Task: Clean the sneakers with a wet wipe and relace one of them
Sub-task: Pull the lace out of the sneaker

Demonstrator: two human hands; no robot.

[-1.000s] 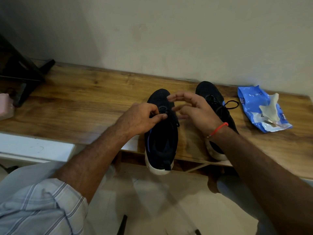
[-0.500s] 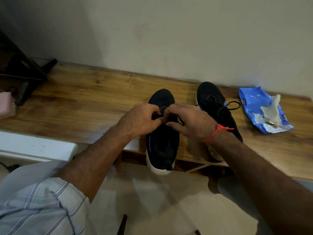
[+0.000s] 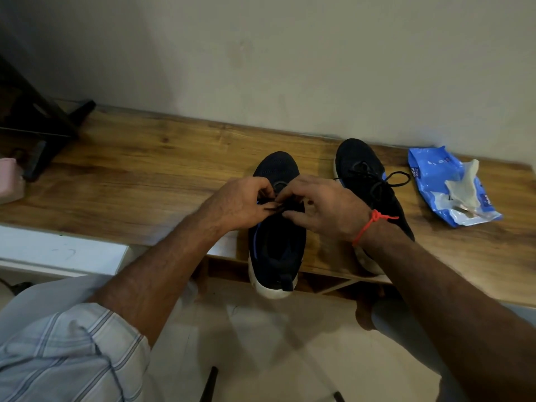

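Observation:
Two black sneakers with white soles stand on a wooden bench (image 3: 145,181). The left sneaker (image 3: 277,245) has its heel hanging over the front edge. My left hand (image 3: 240,204) and my right hand (image 3: 322,210) meet over its tongue, and both pinch the black lace (image 3: 274,205) there. The right sneaker (image 3: 362,172) stands beside it, laced, partly hidden by my right wrist. A blue wet wipe pack (image 3: 446,187) with a white wipe sticking out lies at the right.
A dark stand (image 3: 37,126) sits at the bench's far left, with a pink object (image 3: 10,181) next to it. A wall runs behind the bench. A white ledge (image 3: 58,250) lies below the bench at the left.
My right hand has moved left from above the right sneaker to the left sneaker's lace and now pinches it. My left hand has stayed on the lace.

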